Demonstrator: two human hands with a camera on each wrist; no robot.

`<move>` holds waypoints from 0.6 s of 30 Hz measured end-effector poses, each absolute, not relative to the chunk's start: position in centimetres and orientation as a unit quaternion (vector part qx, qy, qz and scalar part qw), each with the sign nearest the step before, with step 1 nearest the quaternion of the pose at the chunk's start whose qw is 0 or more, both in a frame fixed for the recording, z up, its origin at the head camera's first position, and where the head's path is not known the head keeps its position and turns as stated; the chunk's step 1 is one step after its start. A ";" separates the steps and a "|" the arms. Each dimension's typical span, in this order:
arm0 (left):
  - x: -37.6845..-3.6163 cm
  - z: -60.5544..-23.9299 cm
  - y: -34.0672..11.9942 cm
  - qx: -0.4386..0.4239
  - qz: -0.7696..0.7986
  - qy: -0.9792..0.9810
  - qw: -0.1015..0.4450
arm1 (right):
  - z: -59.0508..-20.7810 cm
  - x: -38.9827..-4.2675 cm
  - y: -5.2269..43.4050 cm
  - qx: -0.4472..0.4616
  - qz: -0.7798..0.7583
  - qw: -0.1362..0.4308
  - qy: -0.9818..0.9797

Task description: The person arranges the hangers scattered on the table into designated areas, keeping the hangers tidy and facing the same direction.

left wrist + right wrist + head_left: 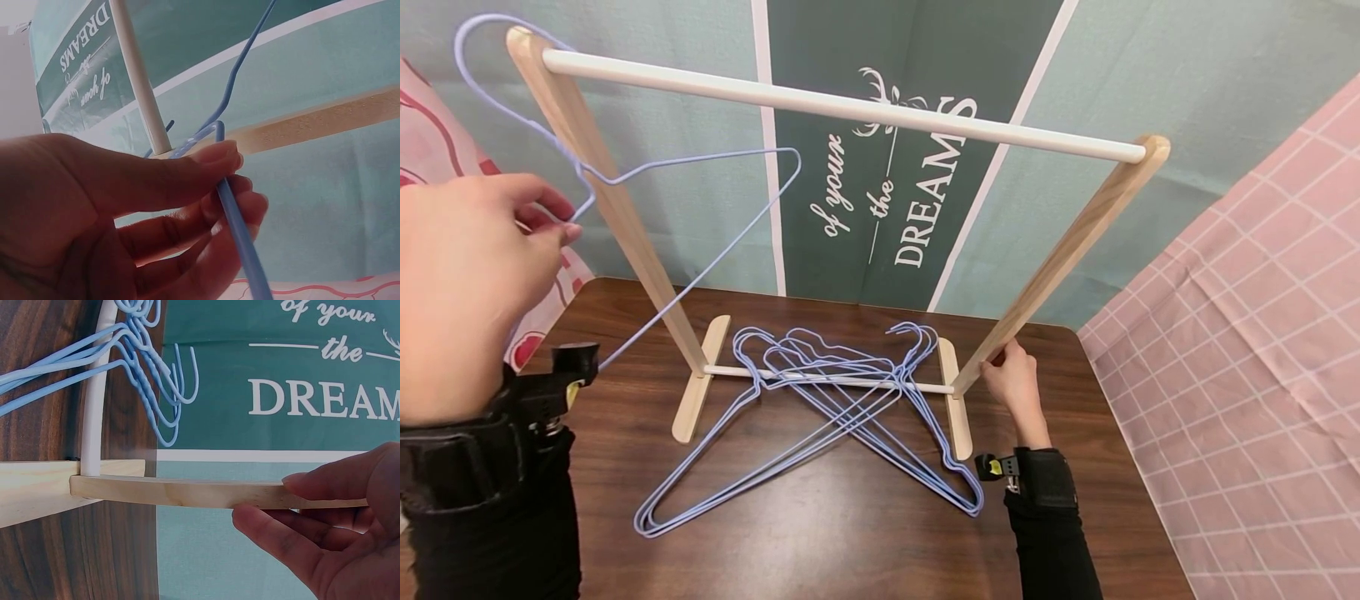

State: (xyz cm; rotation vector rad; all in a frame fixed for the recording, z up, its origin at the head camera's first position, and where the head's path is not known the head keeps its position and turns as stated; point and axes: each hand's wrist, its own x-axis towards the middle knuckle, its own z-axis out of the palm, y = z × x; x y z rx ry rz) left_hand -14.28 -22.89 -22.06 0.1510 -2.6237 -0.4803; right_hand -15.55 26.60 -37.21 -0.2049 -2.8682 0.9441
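At the far left the left hand (463, 283) is raised level with the upper part of the rack, its thumb and fingers (215, 156) pinched on the wire of a pale blue hanger (700, 208) close to the twisted neck. From that grip the hook (482, 58) curves up and over the left end of the white top rail (842, 104), just where the rail meets the left wooden upright (617, 208); whether the hook rests on the rail or only hangs around it cannot be told. The hanger's long axis runs from the hand out to the right and slightly down, its triangular body tilted rather than hanging plumb, so the thing lies up and to the right of the left hand, which is far the nearer of the two. Below, in the middle, a loose pile of blue hangers (820, 417) lies flat on the dark wooden table (850, 542), draped across the rack's white lower rod (820, 379) between the two wooden feet. To the right, the right hand (1015, 383) is low, its thumb and fingers wrapped around the bottom of the right wooden upright (206, 492) just above its foot, well apart from the held hanger. A pink checked cloth (1247, 333) hangs at the far right.
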 end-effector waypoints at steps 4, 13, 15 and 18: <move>-13.9 -21.8 -22.6 0.065 -0.180 -0.957 0.218 | -37.3 -15.6 26.6 -0.067 0.311 0.060 -0.946; -13.3 -21.8 -22.0 0.067 -0.169 -0.956 0.232 | -37.4 -15.6 26.6 -0.067 0.312 0.065 -0.945; -13.1 -21.7 -21.8 0.067 -0.167 -0.955 0.234 | -37.4 -15.6 26.6 -0.067 0.312 0.065 -0.945; -12.9 -21.5 -21.5 0.067 -0.165 -0.956 0.234 | -37.3 -15.6 26.6 -0.068 0.313 0.063 -0.945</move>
